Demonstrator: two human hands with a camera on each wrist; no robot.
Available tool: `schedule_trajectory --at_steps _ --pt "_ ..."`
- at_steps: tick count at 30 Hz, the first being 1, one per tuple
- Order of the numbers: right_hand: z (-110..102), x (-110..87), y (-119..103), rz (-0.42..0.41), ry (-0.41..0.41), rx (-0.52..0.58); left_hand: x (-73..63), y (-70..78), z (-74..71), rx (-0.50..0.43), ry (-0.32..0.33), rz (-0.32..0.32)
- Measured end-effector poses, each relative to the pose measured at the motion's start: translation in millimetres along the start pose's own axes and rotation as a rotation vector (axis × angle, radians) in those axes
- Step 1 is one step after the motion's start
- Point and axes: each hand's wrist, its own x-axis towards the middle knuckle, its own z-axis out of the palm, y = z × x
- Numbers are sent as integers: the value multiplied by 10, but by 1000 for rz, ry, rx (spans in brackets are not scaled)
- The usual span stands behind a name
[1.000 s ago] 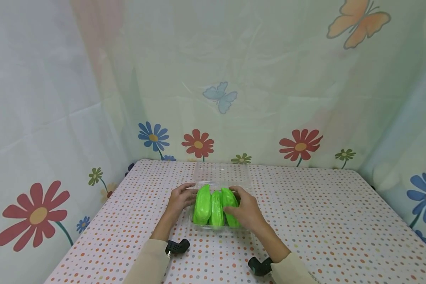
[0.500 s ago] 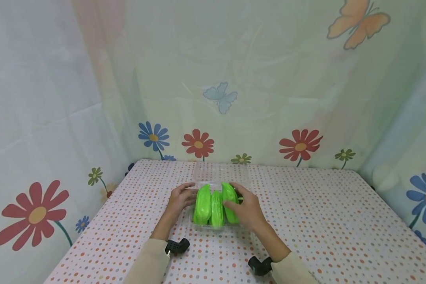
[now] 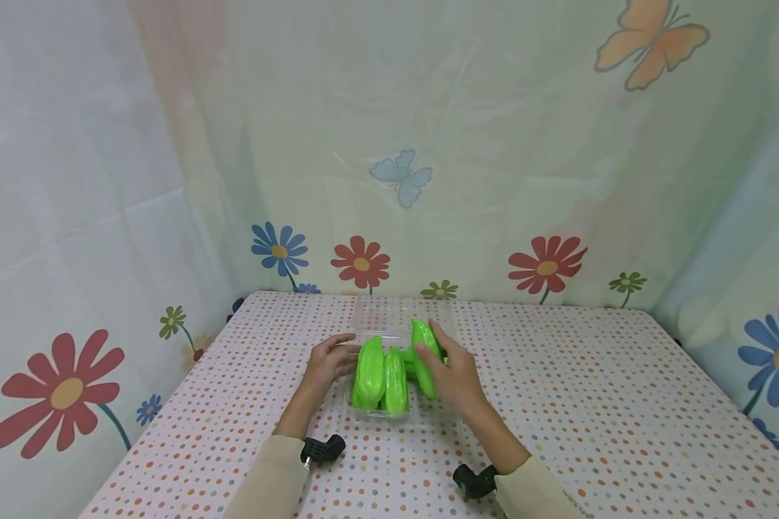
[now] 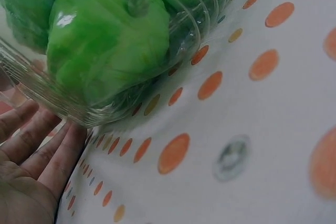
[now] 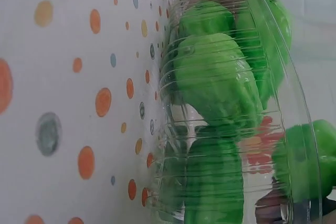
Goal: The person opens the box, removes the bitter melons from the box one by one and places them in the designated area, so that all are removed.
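A clear plastic box (image 3: 379,414) with long, glossy bright green vegetable-like pieces in it stands between both hands. My right hand (image 3: 457,375) grips one green piece (image 3: 424,353) between thumb and fingers, tilted above the box's right part. In the right wrist view this held piece (image 5: 299,161) shows beyond the clear wall. Two pieces lie side by side at the left, the outer one (image 3: 370,375) and the inner one (image 3: 396,382); another green piece shows behind the held one. My left hand (image 3: 327,367) rests its extended fingers (image 4: 68,153) against the box's left side.
The box's clear lid (image 3: 402,313) lies folded back behind it. A dotted cloth (image 3: 558,404) covers the table. Printed curtains (image 3: 480,180) hang close behind and at both sides.
My right hand has lifted the rightmost green piece up and slightly away, baring another piece beneath it. My left hand has stayed at the box's side.
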Motion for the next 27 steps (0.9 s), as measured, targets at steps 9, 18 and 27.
schedule_trajectory --at_steps 9,18,27 --pt "-56 22 -1 2 104 72 5 1 6 6 0 -3" --pt "-85 41 -10 11 139 142 -9 9 0 8 3 -5" --pt "-165 90 15 23 178 152 -5 14 6 4 6 -7"
